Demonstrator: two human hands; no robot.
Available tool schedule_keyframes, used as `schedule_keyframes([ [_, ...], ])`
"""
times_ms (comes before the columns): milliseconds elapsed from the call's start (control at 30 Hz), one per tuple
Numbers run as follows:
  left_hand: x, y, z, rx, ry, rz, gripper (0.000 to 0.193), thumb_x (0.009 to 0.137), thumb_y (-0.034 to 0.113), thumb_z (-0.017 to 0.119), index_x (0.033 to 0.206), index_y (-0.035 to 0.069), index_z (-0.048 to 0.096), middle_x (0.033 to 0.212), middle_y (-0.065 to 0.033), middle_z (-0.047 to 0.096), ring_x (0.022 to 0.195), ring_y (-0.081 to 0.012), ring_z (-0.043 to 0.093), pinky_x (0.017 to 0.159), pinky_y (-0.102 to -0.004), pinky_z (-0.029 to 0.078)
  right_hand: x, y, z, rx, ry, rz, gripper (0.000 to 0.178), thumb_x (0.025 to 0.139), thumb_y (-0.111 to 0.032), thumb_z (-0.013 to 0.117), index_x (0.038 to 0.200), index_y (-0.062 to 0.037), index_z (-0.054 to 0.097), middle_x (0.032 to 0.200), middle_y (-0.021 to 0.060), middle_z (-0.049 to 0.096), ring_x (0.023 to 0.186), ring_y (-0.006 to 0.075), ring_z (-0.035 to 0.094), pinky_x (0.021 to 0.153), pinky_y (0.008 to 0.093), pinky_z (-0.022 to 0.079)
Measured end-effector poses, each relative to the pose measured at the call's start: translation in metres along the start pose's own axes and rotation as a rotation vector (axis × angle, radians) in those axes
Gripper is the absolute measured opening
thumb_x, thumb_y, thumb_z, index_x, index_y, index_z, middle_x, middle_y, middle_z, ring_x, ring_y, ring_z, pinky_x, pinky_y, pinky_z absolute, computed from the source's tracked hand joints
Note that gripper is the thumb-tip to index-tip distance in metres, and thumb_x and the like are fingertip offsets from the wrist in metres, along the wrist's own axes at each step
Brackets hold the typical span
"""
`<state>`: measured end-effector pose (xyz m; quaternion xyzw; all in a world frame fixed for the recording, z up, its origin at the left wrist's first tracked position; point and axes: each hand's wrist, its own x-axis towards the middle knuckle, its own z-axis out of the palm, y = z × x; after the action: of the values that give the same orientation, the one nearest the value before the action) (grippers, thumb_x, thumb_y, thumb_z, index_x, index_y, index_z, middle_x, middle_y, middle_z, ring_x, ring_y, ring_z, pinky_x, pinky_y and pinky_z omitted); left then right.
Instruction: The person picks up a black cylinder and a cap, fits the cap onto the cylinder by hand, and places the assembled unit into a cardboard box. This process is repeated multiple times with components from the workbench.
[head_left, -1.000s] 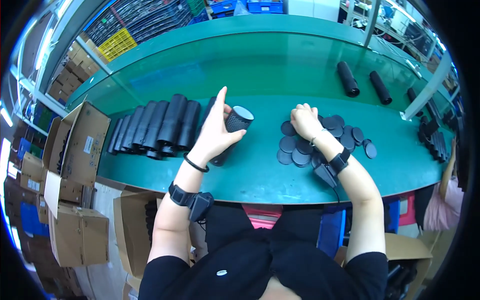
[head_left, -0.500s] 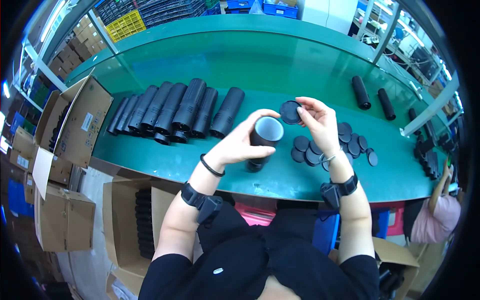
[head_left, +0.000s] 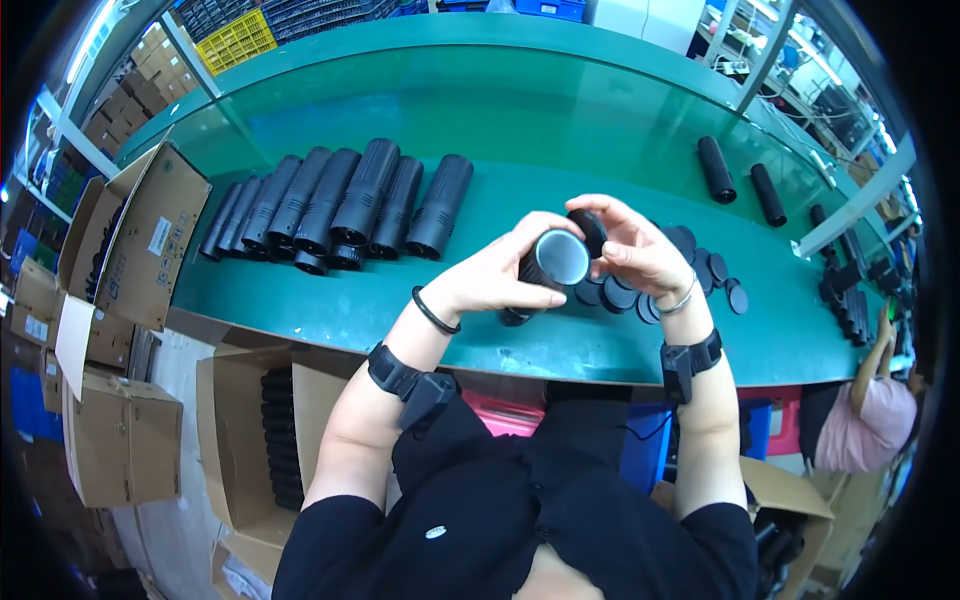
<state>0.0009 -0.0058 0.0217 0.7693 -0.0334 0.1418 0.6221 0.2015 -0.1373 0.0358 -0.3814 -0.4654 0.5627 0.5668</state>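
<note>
Wrapped round a black tube (head_left: pixel 532 268) is my left hand (head_left: pixel 508 266). The tube's open end, pale grey inside, tilts up toward me. In my right hand (head_left: pixel 632 250) a round black cap (head_left: pixel 588 232) is pinched on edge by the fingers, close beside the tube's rim; whether the two touch I cannot tell. Below my right hand, partly covered by it, lies a loose spread of black round caps (head_left: pixel 735 298). To the left of my left hand, several black ribbed tubes (head_left: pixel 366 195) lie side by side in a pile on the green table.
The green table (head_left: pixel 400 310) runs across in front of me. Two black tubes (head_left: pixel 716 170) lie at its far right. An open cardboard box (head_left: pixel 150 235) stands at the left end, and a box of black tubes (head_left: pixel 280 440) sits below the edge. Another person (head_left: pixel 865 425) works at the right.
The tube in my left hand has shifted right and tilted more. My right hand has turned the cap on edge and brought it to the tube's open end.
</note>
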Motion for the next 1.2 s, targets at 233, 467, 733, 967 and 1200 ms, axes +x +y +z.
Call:
schedule_keyframes([
  [233, 0.000, 0.002, 0.012, 0.084, 0.339, -0.011, 0.069, 0.073, 0.005, 0.081, 0.133, 0.006, 0.047, 0.120, -0.0052, 0.055, 0.110, -0.0140, 0.056, 0.092, -0.0294, 0.049, -0.017, -0.034, 0.009, -0.374, 0.166, -0.154, 0.069, 0.077, -0.010, 0.080, 0.139, -0.0038, 0.050, 0.129, 0.0107, 0.057, 0.108, 0.0172, 0.061, 0.086, 0.0292, 0.052],
  [467, 0.004, -0.012, 0.036, 0.406, 0.348, 0.060, 0.069, 0.067, 0.021, 0.083, 0.127, 0.006, 0.053, 0.124, -0.0141, 0.057, 0.118, -0.0345, 0.054, 0.101, -0.0442, 0.041, -0.024, -0.043, 0.043, -1.128, 0.139, -0.290, 0.061, 0.063, -0.001, 0.081, 0.121, -0.0031, 0.064, 0.121, 0.0136, 0.064, 0.114, 0.0297, 0.062, 0.096, 0.0363, 0.051],
  [733, 0.005, -0.006, 0.037, 0.475, 0.317, 0.018, 0.077, 0.071, 0.029, 0.083, 0.134, 0.006, 0.047, 0.126, -0.0148, 0.054, 0.124, -0.0333, 0.050, 0.104, -0.0442, 0.037, -0.028, -0.034, 0.044, -1.191, 0.201, -0.284, 0.061, 0.060, 0.002, 0.079, 0.119, -0.0039, 0.067, 0.119, 0.0147, 0.066, 0.113, 0.0301, 0.063, 0.094, 0.0360, 0.052],
  [967, 0.003, -0.008, 0.043, 0.489, 0.350, 0.028, 0.082, 0.077, 0.058, 0.075, 0.133, 0.006, 0.046, 0.122, -0.0138, 0.052, 0.121, -0.0320, 0.047, 0.104, -0.0458, 0.031, -0.029, -0.028, 0.050, -1.191, 0.269, -0.240, 0.060, 0.062, 0.002, 0.079, 0.120, -0.0048, 0.068, 0.118, 0.0143, 0.066, 0.109, 0.0280, 0.064, 0.092, 0.0345, 0.051],
  [1200, 0.002, -0.006, 0.044, 0.478, 0.345, -0.026, 0.065, 0.090, 0.051, 0.064, 0.132, 0.005, 0.047, 0.124, -0.0155, 0.052, 0.122, -0.0332, 0.047, 0.105, -0.0454, 0.031, -0.029, -0.029, 0.059, -1.259, 0.273, -0.246, 0.057, 0.065, 0.003, 0.078, 0.120, -0.0044, 0.068, 0.117, 0.0141, 0.065, 0.107, 0.0284, 0.064, 0.091, 0.0345, 0.051],
])
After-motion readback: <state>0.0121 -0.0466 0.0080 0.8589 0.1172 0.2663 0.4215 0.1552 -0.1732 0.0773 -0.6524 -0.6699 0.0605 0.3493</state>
